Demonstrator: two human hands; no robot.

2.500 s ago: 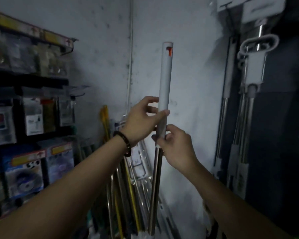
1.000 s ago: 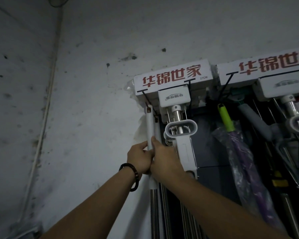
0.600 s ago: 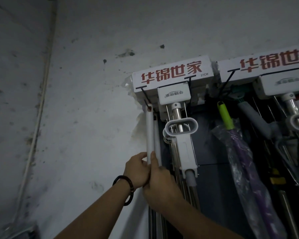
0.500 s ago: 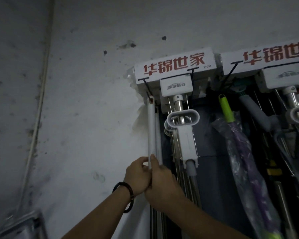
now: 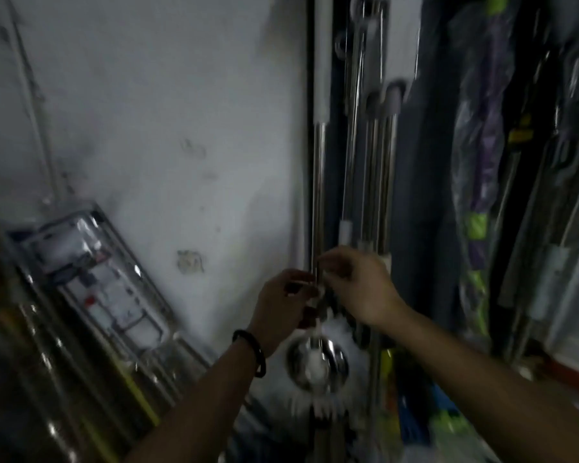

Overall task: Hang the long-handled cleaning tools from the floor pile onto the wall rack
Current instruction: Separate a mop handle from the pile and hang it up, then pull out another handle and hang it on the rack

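Mop with white grip, steel shaft, round chrome-and-white head.

Two hands: a left hand and a right hand, both at one mop that hangs at the left edge of the rack. The mop has one white grip, one steel shaft and one round steel disc. Just right of it hangs a cluster of steel poles, perhaps three or four; blur hides the exact count. One purple wrapped bundle hangs further right. One clear pack leans on the wall. One dark bracelet is on the left wrist, and one thin pipe runs down the wall's left edge
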